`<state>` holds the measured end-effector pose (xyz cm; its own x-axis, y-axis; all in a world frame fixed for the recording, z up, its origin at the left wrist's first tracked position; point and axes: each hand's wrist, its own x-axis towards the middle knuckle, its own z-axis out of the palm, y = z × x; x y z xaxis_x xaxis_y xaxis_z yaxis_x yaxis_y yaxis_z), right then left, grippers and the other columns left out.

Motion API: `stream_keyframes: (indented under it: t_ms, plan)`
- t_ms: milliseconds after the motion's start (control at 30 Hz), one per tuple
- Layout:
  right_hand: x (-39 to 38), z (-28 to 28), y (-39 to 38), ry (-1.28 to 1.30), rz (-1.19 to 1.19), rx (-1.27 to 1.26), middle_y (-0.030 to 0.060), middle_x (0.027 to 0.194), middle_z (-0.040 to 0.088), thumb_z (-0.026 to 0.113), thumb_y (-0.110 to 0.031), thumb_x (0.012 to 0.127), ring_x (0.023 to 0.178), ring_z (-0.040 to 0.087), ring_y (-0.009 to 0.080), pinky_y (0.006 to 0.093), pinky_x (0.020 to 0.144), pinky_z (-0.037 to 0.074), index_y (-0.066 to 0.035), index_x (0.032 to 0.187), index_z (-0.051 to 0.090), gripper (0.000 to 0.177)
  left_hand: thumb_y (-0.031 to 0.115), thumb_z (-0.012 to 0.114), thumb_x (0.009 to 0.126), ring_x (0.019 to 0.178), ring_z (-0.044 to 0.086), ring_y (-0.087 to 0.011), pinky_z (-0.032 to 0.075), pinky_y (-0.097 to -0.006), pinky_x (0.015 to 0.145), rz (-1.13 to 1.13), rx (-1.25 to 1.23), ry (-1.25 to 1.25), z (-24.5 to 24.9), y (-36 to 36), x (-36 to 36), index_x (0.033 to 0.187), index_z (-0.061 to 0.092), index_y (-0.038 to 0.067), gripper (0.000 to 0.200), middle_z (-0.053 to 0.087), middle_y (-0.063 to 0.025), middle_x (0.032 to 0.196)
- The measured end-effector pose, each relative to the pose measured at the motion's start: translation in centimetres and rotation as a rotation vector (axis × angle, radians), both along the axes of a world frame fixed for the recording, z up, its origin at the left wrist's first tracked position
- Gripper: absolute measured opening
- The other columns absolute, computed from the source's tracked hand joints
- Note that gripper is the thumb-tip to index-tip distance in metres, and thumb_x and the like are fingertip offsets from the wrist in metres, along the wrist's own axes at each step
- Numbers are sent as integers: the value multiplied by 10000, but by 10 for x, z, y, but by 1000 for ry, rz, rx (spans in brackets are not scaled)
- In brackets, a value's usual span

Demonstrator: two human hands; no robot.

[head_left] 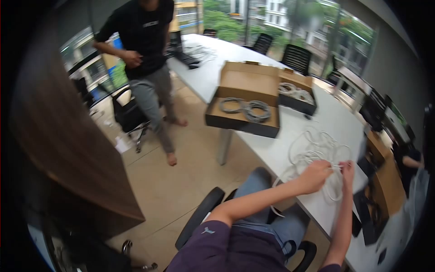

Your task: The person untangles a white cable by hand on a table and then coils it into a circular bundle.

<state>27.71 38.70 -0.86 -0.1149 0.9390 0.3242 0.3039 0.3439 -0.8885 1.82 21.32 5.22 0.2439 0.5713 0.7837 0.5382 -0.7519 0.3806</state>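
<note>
Left hand point(318, 176) and right hand point(347, 172) both pinch the white cable point(335, 166); probably light and bendy (tangle city, imo), so I'd grip single strands.

You are sitting in what looks like an office: black mesh-backed chairs point(297, 59) line the long white table point(272, 150), a swivel chair point(129, 114) on casters stands on the tiled floor point(192, 158), and tall windows point(247, 18) show trees point(217, 25) and buildings point(274, 16).

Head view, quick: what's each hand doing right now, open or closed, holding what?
Left hand: closed, holding white cable.
Right hand: closed, fingers pinching white cable beside it.
</note>
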Motion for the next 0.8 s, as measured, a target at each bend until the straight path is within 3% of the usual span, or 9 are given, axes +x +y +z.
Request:
stream_keyframes:
  t_ms: [133,233,367,400,533,567,633,700,800]
  plan:
    - [-32,43,-10,211,179,98,18,835,610,489,-272,1015,741,565,67,205,691,473,-84,1003,515,190,99,655,726,1143,516,-330,400,-440,949,211,-30,-144,-4,34,23,1253,482,-31,570,553,-188,1171]
    - [-66,71,-38,263,191,273,-10,766,521,513,-206,1007,649,481,57,219,603,430,-44,1066,532,174,119,657,745,1076,542,-296,412,-430,893,274,-79,-81,-8,51,30,1270,486,0,565,580,-143,1086]
    - [-92,94,-83,244,111,297,-49,706,447,539,-182,994,587,380,11,183,500,316,-29,1077,561,175,110,616,781,945,581,-260,430,-427,808,291,-88,76,-15,74,33,1267,534,73,495,618,-79,910]
    - [-91,104,-91,195,55,327,-59,697,442,545,-175,989,585,373,5,183,491,292,-30,1045,579,160,98,580,799,905,594,-250,441,-440,784,329,-17,73,-27,81,33,1262,561,130,464,628,-57,834]
    - [-69,163,-125,-1,-101,410,-79,687,436,567,-158,971,589,349,5,193,507,265,-20,946,617,149,89,566,805,905,574,-258,447,-493,790,348,93,203,-28,65,6,1385,461,158,594,598,-74,875]
    - [-60,176,-124,-120,-76,538,-68,716,471,575,-151,964,620,381,17,199,538,293,-5,948,615,153,86,567,806,907,570,-257,446,-499,798,342,116,251,-31,62,1,1402,440,160,614,592,-76,881]
    - [-42,216,-149,-395,-138,398,-50,749,509,580,-143,957,664,420,27,199,570,322,8,938,610,155,78,567,807,909,562,-254,443,-510,816,360,158,345,-39,60,-6,1435,399,165,656,581,-81,894]
    - [-32,238,-162,-267,-166,474,-45,756,507,582,-138,953,685,417,26,192,587,324,12,927,600,153,71,573,809,914,559,-250,439,-508,834,357,154,322,-47,61,-6,1440,392,163,663,582,-80,903]
    - [-14,255,-173,-371,-267,540,-41,754,480,574,-155,964,688,390,36,198,585,288,-15,986,627,150,77,590,812,905,558,-247,436,-496,842,326,128,281,-44,65,-3,1438,394,158,661,586,-72,903]
